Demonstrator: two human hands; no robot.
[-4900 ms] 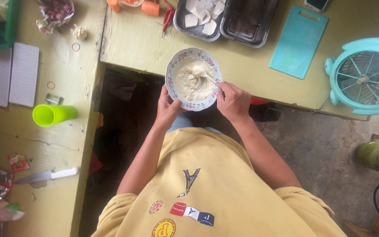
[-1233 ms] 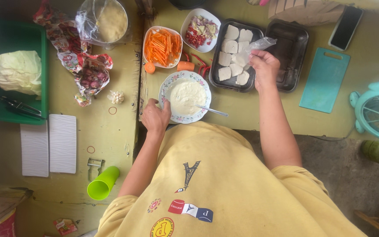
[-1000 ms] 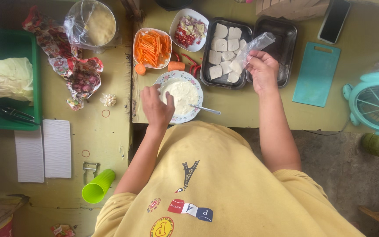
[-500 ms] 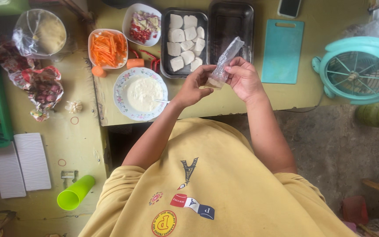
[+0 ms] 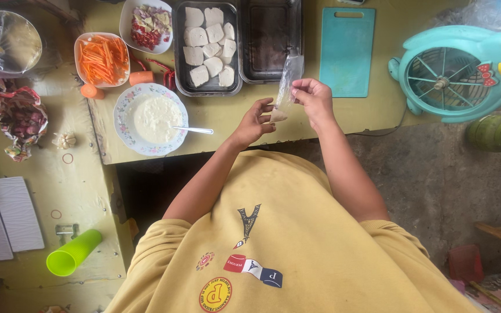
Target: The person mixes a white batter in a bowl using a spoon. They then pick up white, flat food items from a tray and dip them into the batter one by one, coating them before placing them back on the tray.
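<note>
A: Where's the small clear plastic packet (image 5: pixel 286 87)?

B: Above the surface (image 5: pixel 227 119) edge, pinched by both hands: right hand (image 5: pixel 314 99) high, left hand (image 5: pixel 254 123) at its bottom corner, five o'clock from the tofu tray (image 5: pixel 206 46).

A: Advice?

B: Probably keep it upright, opening near the batter bowl (image 5: pixel 151 118).

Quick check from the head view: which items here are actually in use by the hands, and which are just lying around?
In use: left hand and right hand hold the small clear plastic bag; nearest, the bowl of white batter with its spoon.

Lying about: carrot bowl, tofu tray, cutting board, fan, green cup.
</note>
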